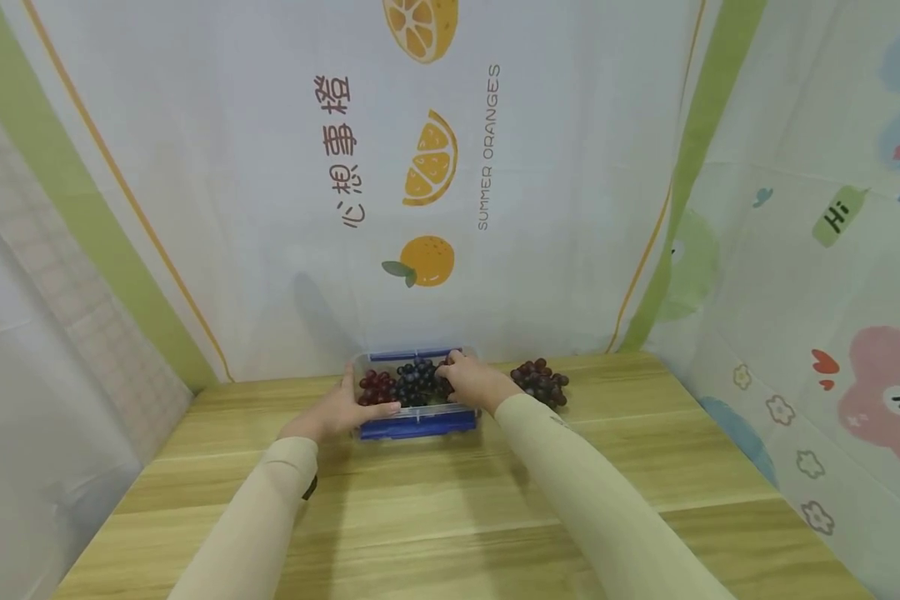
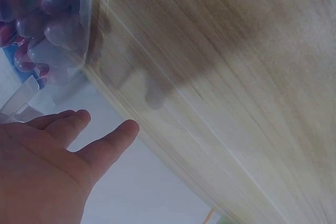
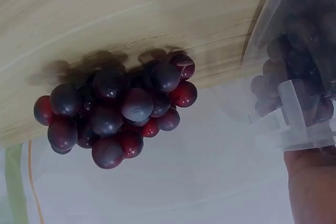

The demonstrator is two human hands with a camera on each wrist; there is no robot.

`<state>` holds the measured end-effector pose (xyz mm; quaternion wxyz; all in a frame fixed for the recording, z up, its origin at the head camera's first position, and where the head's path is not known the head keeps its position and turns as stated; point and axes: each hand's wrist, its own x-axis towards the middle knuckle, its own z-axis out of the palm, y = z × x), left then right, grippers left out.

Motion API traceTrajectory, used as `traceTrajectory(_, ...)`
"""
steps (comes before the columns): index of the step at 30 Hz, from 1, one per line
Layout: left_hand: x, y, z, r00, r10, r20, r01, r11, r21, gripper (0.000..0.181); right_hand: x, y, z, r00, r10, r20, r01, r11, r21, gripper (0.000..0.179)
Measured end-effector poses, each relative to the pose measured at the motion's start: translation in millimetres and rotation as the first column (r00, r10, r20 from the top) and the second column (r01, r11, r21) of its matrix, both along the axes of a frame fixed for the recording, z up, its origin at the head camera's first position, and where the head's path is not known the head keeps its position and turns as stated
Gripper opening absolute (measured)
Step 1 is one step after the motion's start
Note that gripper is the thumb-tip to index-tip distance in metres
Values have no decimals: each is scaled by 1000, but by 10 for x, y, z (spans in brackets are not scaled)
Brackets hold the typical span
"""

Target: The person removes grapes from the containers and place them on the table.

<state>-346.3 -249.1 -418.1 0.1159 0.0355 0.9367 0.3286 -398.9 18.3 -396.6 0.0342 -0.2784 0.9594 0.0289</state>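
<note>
A clear plastic container [image 1: 420, 411] with blue clip flaps stands at the back of the wooden table. Red grapes [image 1: 377, 388] lie at its left end, with dark blue-black grapes [image 1: 417, 382] in the middle. My left hand [image 1: 339, 410] rests at the left end, thumb along the front rim; its other fingers [image 2: 113, 140] look straight in the left wrist view. Over the right end, my right hand [image 1: 474, 382] reaches inside, fingers bent around dark red grapes [image 1: 443, 385], which it mostly covers. Its fingertips are hidden in the right wrist view.
Another bunch of dark red grapes [image 3: 115, 111] lies on the table [image 1: 390, 517], just right of the container. A white curtain [image 1: 270, 250] with printed oranges hangs behind the table's back edge. A patterned cloth [image 1: 795, 292] hangs on the right.
</note>
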Motion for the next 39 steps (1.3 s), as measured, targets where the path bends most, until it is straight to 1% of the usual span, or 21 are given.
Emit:
traceTrajectory(4,-10,-13,-9,1000,4,3,-5,1000,13,145,-18,-14,-9,1000,-16,7,16,1000,-20,45)
traceTrajectory(7,-19,-24,-15,1000,2,2,-2,1000,4,145,-19,-20,-20,1000,-30,8,30,999,-30,44)
traceTrajectory(12,-6,-17,-29,1000,-2,-2,2,999,-33,148,2,-25,-37,999,-40,-6,40,999,-27,51)
traceTrajectory(15,11,-10,-21,1000,-1,4,2,999,-33,148,-4,-24,-35,999,-37,-5,37,999,-27,55)
traceTrajectory(24,23,-5,27,1000,-3,17,3,1000,-12,149,-35,-10,-30,1000,-14,-15,14,1000,-25,53)
traceTrajectory(29,13,-7,23,1000,-7,12,7,1000,-22,146,-17,-14,-21,1000,-25,-15,25,1000,-18,54)
traceTrajectory(32,12,-5,29,1000,-7,5,7,1000,-24,147,-19,-16,-30,999,-30,-28,30,1000,-10,54)
traceTrajectory(34,13,-3,33,1000,-6,5,6,1000,-28,146,-20,-15,-35,999,-22,-46,22,1000,3,52)
traceTrajectory(37,17,-7,33,1000,-10,11,10,999,-36,146,-16,-5,-33,997,14,-71,-12,999,29,46)
traceTrajectory(39,17,-12,29,1000,-7,17,8,999,-39,146,-11,2,-25,997,38,-73,-35,999,35,50)
